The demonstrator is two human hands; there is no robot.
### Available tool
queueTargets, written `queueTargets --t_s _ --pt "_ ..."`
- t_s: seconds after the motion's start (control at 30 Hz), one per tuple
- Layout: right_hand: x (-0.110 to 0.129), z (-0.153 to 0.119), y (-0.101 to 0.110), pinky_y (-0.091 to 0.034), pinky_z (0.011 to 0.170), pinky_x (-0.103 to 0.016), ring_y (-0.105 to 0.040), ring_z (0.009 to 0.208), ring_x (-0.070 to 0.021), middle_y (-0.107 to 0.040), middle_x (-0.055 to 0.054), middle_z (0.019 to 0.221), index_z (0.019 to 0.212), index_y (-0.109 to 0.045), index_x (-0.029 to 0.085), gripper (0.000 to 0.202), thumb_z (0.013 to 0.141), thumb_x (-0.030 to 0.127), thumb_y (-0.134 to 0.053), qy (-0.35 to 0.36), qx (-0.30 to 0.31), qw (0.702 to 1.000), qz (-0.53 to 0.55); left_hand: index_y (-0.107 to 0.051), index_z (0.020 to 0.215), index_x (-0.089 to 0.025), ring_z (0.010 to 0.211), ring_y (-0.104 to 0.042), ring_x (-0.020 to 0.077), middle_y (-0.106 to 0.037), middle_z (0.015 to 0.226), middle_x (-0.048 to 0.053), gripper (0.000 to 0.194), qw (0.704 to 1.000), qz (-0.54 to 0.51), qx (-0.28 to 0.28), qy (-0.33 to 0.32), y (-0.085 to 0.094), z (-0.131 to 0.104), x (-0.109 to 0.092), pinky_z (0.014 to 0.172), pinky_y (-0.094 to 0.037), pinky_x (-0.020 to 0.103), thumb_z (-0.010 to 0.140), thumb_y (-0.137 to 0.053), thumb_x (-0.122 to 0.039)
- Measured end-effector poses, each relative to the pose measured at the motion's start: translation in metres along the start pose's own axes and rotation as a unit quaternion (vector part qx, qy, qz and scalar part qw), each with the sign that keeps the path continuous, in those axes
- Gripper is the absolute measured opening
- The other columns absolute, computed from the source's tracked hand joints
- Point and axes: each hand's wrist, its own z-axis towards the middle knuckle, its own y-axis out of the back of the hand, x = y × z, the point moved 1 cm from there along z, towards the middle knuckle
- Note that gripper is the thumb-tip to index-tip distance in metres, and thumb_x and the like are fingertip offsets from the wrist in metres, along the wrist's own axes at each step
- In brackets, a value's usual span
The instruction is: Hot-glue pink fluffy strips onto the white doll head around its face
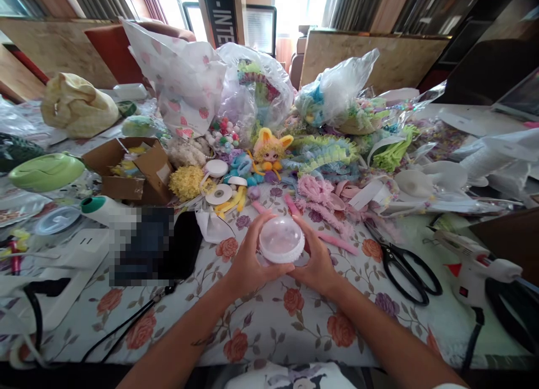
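Observation:
A clear plastic dome with a white ruffled rim is held between both hands, just over the flowered tablecloth. My left hand curves around its left side, thumb along the near edge. On the opposite side my right hand wraps it in the same way, and the two thumbs meet in front. Pink fuzzy strips lie just behind and to the right of the hands. Farther back sits a small doll in a yellow eared hood.
Black-handled scissors and a white glue gun lie at the right. To the left are a dark phone, a thread cone and a cardboard box. Plastic bags, ribbon and trims crowd the back.

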Motion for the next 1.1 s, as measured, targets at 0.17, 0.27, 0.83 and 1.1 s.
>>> queueTargets --t_s 0.17,0.27,0.83,1.1 --pt "-0.0006 -0.0015 -0.0001 -0.052 0.095 -0.043 -0.055 0.121 -0.0320 -0.050 -0.014 0.139 0.143 -0.033 0.027 0.093 0.065 0.041 -0.081 -0.001 0.004 1.000 -0.002 -0.046 0.133 -0.032 0.129 -0.043 0.0303 -0.046 0.138 0.008 0.075 0.999 -0.025 0.011 -0.039 0.0039 0.0034 0.0009 0.104 -0.042 0.043 0.067 -0.081 -0.033" --pt "-0.0005 -0.0017 -0.0001 -0.052 0.095 -0.041 -0.053 0.124 -0.0317 -0.050 -0.014 0.139 0.144 -0.032 0.026 0.092 0.066 0.041 -0.081 -0.001 0.012 1.000 -0.003 -0.050 0.130 -0.032 0.127 -0.046 0.0300 -0.049 0.135 0.008 0.073 0.998 -0.024 0.006 -0.057 0.0047 0.0047 0.0008 0.102 -0.043 0.043 0.065 -0.083 -0.032" --pt "0.0004 0.0049 -0.0003 -0.048 0.101 -0.046 -0.048 0.128 -0.0322 -0.045 -0.016 0.144 0.144 -0.032 0.024 0.091 0.067 0.036 -0.079 -0.017 0.009 1.000 0.004 -0.036 0.142 -0.034 0.135 -0.038 0.0312 -0.038 0.148 0.010 0.070 0.998 0.025 0.004 -0.053 0.0001 0.0034 -0.0005 0.106 -0.040 0.046 0.080 -0.070 -0.035" --pt "0.0041 0.0070 0.0026 -0.045 0.103 -0.044 -0.052 0.125 -0.0296 -0.052 -0.014 0.139 0.144 -0.033 0.023 0.096 0.062 0.035 -0.080 -0.030 0.023 0.999 -0.025 -0.048 0.134 -0.034 0.130 -0.044 0.0320 -0.048 0.140 0.005 0.068 0.999 0.033 -0.008 0.042 -0.0025 0.0014 0.0045 0.103 -0.043 0.040 0.072 -0.076 -0.034"
